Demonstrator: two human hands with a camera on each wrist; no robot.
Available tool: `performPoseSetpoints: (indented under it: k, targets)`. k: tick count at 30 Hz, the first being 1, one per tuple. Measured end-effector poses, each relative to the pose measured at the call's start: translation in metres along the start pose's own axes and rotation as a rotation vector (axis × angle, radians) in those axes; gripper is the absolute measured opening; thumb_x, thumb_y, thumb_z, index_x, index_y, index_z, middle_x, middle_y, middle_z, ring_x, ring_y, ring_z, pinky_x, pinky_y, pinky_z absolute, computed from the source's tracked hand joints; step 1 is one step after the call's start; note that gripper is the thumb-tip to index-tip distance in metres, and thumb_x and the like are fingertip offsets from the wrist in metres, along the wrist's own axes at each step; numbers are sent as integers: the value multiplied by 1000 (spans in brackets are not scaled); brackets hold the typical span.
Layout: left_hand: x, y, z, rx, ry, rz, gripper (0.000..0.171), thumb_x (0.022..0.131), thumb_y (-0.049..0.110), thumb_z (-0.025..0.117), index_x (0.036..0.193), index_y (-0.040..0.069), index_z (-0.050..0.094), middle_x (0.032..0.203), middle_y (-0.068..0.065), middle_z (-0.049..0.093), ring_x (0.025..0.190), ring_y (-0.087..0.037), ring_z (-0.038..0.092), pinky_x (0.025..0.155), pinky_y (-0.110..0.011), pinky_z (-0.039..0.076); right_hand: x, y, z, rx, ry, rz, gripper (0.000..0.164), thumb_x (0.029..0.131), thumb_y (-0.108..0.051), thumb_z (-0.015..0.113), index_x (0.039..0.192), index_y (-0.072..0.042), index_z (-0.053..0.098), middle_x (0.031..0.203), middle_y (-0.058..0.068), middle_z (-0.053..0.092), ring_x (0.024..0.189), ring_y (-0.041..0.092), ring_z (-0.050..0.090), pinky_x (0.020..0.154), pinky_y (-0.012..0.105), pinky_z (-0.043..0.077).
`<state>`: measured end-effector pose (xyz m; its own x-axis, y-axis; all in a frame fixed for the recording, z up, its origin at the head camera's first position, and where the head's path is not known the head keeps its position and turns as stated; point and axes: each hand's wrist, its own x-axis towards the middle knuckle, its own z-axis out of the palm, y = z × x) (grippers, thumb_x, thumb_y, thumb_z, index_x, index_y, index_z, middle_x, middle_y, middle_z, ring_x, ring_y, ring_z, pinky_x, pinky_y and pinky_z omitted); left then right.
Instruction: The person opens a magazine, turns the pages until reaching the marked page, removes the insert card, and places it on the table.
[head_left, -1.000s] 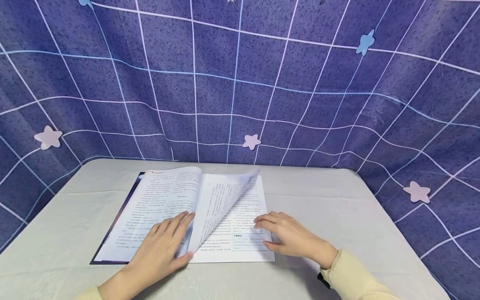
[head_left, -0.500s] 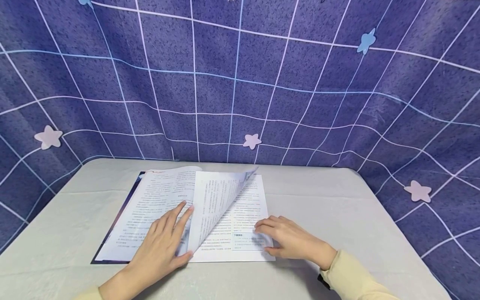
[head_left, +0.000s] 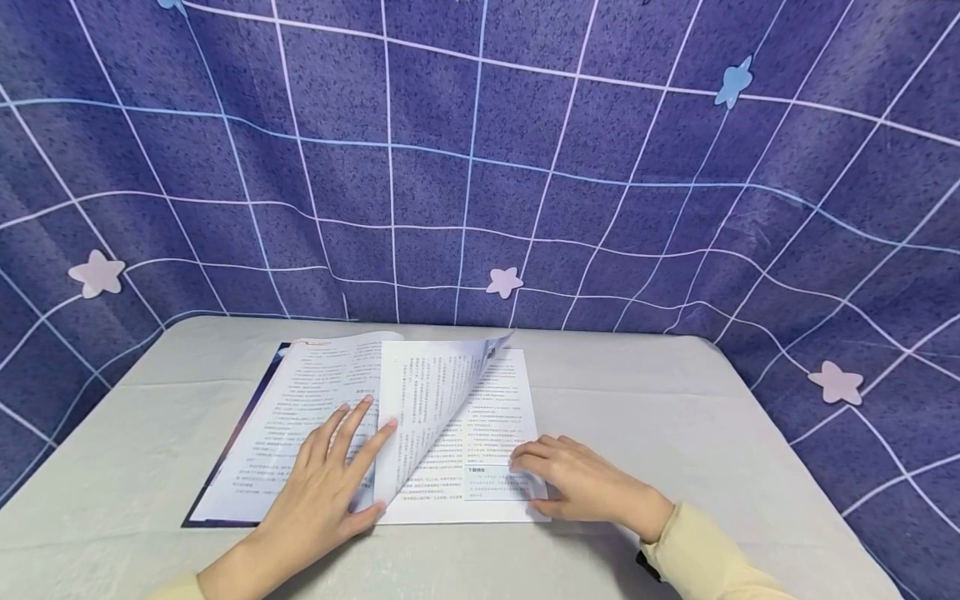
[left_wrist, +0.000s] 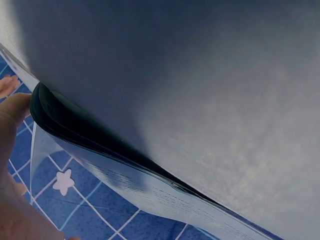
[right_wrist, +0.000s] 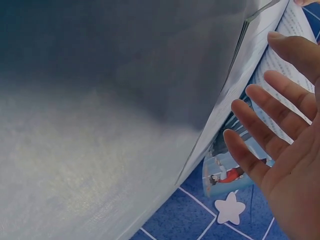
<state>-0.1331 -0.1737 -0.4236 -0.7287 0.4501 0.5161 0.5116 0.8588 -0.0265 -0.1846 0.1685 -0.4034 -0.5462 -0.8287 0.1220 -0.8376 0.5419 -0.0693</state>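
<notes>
A printed book (head_left: pixel 491 417), open, lies on the table with its dark cover edge (head_left: pixel 240 433) showing at left. One page (head_left: pixel 431 400) stands lifted and curled over, its free edge leaning left across the left-hand pages. My left hand (head_left: pixel 315 492) rests on the lower middle of the book with fingers spread. Its thumb is at the bottom edge near the fold, and its index fingertip meets the lifted page's edge. My right hand (head_left: pixel 585 479) hovers at or just over the right page's lower outer edge. In the right wrist view, its fingers (right_wrist: pixel 260 125) are spread and hold nothing.
A pale cloth covers the table (head_left: pixel 675 417). Behind it hangs a blue grid-patterned curtain (head_left: pixel 435 192) with star shapes. A coloured illustration (right_wrist: pixel 232 172) shows on the underside of a page in the right wrist view.
The lifted page's free edge has swung left, over the left-hand pages. My left fingers have spread apart, the index fingertip shifting right. My right hand has barely moved.
</notes>
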Motion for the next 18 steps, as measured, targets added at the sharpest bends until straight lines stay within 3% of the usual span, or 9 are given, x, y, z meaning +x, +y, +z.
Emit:
performPoseSetpoints:
  k: [9,18]
  targets:
    - [-2,-1,2,-3,-35,18,83,65,44,70,139,21,40,153,-15,10,135,-43,12,99,-59,17,-1,0,2,-12,-17,15,45,77,-36,68,116,-17,58,121,-4,56,109,14,52,94,40,43]
    - [-1,-2,3,4,-42,84,69,72,39,63,137,26,43,153,-11,16,135,-42,17,98,-62,17,-3,0,4,8,-48,37,50,76,-39,68,119,-16,56,124,-4,54,112,15,51,98,44,40]
